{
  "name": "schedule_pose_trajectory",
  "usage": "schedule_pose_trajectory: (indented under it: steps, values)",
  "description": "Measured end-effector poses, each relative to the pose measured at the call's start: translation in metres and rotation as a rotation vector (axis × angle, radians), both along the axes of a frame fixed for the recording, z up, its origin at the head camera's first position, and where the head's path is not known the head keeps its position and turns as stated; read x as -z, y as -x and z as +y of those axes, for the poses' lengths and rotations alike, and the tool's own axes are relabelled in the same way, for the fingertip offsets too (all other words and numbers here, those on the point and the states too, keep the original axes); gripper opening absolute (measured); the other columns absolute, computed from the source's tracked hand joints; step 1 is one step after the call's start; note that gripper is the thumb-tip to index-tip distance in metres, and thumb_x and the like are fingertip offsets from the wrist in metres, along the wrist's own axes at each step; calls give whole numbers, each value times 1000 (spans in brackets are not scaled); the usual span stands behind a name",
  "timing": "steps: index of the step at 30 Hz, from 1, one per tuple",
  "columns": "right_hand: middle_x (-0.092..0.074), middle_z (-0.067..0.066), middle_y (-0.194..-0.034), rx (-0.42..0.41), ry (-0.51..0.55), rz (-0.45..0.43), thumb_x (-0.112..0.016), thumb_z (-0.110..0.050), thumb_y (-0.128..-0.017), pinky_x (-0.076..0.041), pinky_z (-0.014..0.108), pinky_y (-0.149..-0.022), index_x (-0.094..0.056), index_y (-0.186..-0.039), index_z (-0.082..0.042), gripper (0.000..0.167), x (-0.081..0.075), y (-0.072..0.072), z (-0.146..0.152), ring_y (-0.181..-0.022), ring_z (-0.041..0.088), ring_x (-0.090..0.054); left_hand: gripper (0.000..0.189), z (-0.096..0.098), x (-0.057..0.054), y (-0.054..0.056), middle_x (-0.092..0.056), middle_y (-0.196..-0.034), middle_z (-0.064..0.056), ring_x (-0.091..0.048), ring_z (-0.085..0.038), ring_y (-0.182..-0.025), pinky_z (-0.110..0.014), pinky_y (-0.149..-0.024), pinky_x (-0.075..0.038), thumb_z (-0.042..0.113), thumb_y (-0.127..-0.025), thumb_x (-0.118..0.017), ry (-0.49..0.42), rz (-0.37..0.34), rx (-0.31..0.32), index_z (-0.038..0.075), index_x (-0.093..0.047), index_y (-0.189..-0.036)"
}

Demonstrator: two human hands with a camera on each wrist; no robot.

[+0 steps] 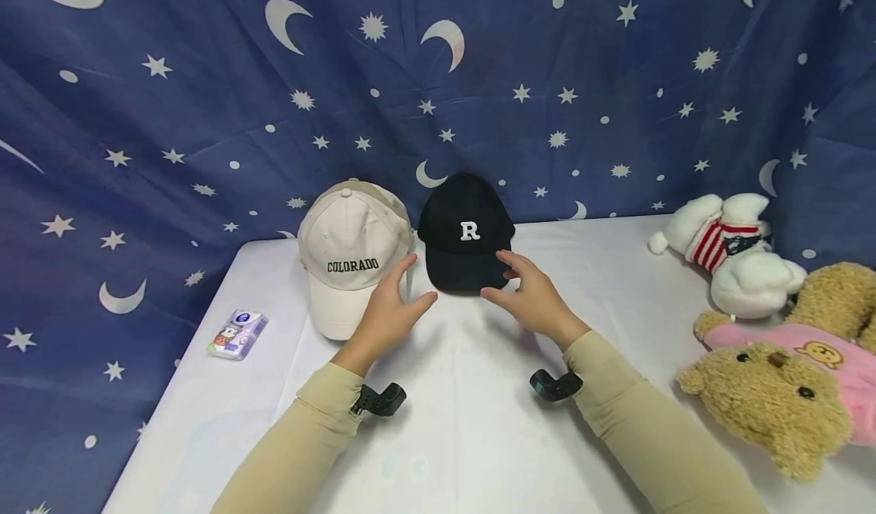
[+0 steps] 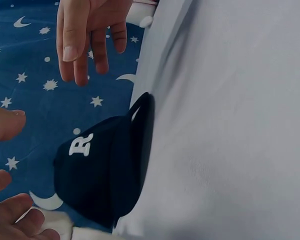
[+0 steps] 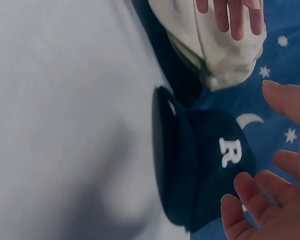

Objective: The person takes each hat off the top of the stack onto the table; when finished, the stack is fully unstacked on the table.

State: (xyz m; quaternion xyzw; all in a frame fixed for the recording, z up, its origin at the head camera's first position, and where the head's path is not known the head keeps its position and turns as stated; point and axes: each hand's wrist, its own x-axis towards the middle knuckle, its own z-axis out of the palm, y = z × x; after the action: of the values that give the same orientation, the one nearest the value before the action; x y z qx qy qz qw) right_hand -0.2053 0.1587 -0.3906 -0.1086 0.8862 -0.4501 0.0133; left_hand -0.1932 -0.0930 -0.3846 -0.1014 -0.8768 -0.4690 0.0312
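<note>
A black cap (image 1: 465, 217) with a white letter R stands at the back of the table, its brim toward the front. To its left is a cream cap (image 1: 349, 248) lettered COLORADO. My left hand (image 1: 390, 312) hovers in front of the cream cap, overlapping its right edge in the head view, thumb and fingers spread. My right hand (image 1: 530, 297) is at the right front of the black cap, fingertips over the brim's edge in that view. Both palms face each other with nothing between the fingers. In both wrist views the black cap (image 2: 97, 165) (image 3: 205, 160) shows between the hands.
A small tissue pack (image 1: 237, 335) lies on the white table (image 1: 438, 438) at the left. On the right are a white plush toy (image 1: 739, 255) in a striped top and a brown teddy bear (image 1: 773, 392) in pink. A blue star-patterned curtain (image 1: 479, 65) hangs behind.
</note>
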Motion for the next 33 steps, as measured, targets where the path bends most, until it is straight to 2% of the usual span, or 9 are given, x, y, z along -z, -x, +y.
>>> schedule_pose_trajectory:
  steps: [4,11,17,22,28,33]
  values:
    - [-32,15,-159,-45,2,54,-75,-29,-91,-47,52,-100,-36,-153,-1,79,-4,-5,-9,-129,33,-50,71,-10,-2,-5,-40,-155,-12,-33,-27,-144,-45,-117,-26,22,-90,-73,0,36,0,7,-41,-151]
    - [-33,19,-157,-106,-9,113,-76,-26,-90,-47,51,-99,-37,-152,2,78,-5,-8,-24,-127,34,-51,73,-26,-1,-14,-40,-154,-13,-34,-32,-143,-50,-116,-28,21,-89,-73,3,28,-36,7,-39,-153]
    - [-35,18,-156,-134,22,93,-76,-24,-90,-45,50,-103,-37,-152,1,77,-3,-7,-37,-130,34,-50,69,-43,1,-20,-43,-151,-17,-38,-35,-140,-50,-115,-29,20,-91,-73,12,55,-57,6,-42,-151]
    - [-38,17,-154,-142,48,91,-76,-23,-90,-45,50,-104,-40,-151,0,74,4,-6,-48,-130,33,-50,62,-59,4,-25,-45,-151,-15,-42,-34,-138,-48,-114,-32,19,-92,-72,1,60,-74,6,-47,-148]
    - [-40,15,-153,-156,43,84,-77,-22,-89,-46,46,-103,-43,-149,-2,72,8,-6,-64,-128,31,-51,58,-77,6,-26,-49,-147,-15,-45,-31,-136,-43,-112,-35,14,-93,-71,-34,73,-106,4,-47,-146]
    - [-42,14,-153,-151,37,66,-78,-22,-88,-47,45,-102,-44,-149,-3,72,11,-6,-75,-127,31,-53,56,-91,6,-24,-50,-145,-19,-43,-33,-136,-45,-112,-36,13,-93,-70,-22,80,-156,-1,-49,-143]
